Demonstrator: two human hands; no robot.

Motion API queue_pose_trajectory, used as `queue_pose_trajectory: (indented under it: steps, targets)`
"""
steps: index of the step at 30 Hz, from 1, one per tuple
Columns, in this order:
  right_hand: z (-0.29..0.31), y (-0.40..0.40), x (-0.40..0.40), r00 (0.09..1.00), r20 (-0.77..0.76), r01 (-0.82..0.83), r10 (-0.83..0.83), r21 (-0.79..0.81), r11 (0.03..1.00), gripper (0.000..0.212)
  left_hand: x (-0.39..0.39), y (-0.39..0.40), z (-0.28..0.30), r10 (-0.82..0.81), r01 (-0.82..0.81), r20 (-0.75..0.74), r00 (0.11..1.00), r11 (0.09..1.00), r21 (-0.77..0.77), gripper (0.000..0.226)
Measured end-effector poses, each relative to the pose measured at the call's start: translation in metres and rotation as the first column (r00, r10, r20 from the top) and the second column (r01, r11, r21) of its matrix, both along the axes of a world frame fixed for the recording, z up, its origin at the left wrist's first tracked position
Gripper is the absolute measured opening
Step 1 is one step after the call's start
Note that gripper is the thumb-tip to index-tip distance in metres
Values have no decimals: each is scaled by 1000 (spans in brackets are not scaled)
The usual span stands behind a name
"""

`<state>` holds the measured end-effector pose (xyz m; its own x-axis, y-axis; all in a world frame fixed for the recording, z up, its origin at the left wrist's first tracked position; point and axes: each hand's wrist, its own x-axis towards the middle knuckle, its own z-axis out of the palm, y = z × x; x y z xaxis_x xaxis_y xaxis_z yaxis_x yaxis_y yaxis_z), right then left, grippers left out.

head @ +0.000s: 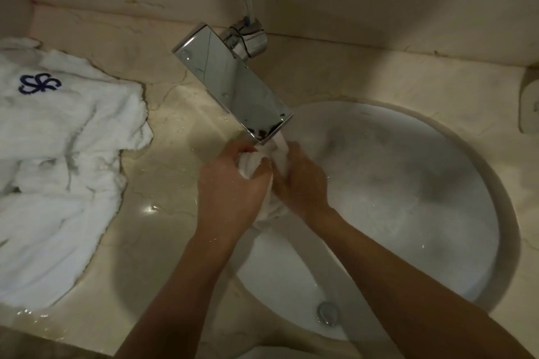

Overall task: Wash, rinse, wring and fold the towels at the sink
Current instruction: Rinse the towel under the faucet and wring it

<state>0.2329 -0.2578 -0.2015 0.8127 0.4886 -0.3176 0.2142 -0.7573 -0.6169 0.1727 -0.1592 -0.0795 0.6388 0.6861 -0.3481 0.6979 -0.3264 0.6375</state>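
Lying left of the tap, I see a towel pile on the counter; just under the spout my left hand and right hand both clench a cloth above the basin.

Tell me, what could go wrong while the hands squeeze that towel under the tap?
1. Both hands, left and right, grip the small towel near the basin's left rim, so squeezed water may run onto the counter, already wet with droplets.
2. The white towels piled on that counter lie close by and might soak up splashes.
3. Knuckles could bump the metal spout just above.
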Motion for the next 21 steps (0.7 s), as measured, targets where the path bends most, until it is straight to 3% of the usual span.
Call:
queue_pose_trajectory:
  steps: [3, 8, 13, 17, 21]
  targets:
    - [-22, -12, -28, 974, 174, -107, 145, -211, 972, 56, -8, 1, -3, -32, 32, -13, 999, 999, 32, 15]
    - [-36, 13, -22, 991, 102, -69, 86, -160, 985, 40, -22, -7, -7, -51, 53, -33, 998, 997, 51, 20]
    - [-31, 19, 19, 994, 45, -95, 99, -83, 992, 63, -17, -7, -9, -56, 56, 0, 998, 998, 23, 27]
    - [-16, 19, 30, 987, -112, -137, 112, -244, 960, 55, -10, -10, -10, -55, 55, -1, 998, 998, -13, 44]
    - [-17, -8, -9, 999, 15, 42, -44, 83, 996, 50, -7, -5, -7, -61, 63, 53, 997, 997, -35, 46]
